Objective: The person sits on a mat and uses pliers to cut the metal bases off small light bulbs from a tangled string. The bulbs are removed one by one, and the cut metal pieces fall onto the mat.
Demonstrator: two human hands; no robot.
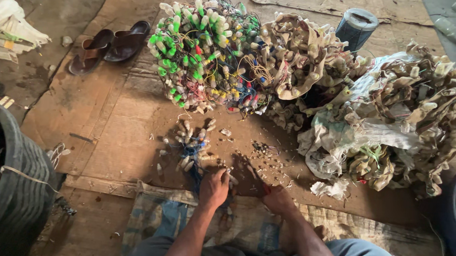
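- Gripping noted: left hand [213, 187] closed on a small bundle of blue-wired bulb holders [190, 151] just ahead.
- Right hand [276, 198] kept apart; its grip cannot be told.
- Big tangled holder heap [206, 51] seen well beyond both.

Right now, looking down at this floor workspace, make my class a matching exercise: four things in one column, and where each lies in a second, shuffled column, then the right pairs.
Things
1. pair of brown leather sandals
2. dark blue cylindrical wire spool
3. big black rubber tyre
4. small bundle of blue wires with pale plugs

Places
A. at the left edge, lower corner
B. just ahead of the left hand
C. at the top, behind the beige heaps
D. upper left, on the cardboard's edge

Pairs: 1-D, 2-C, 3-A, 4-B
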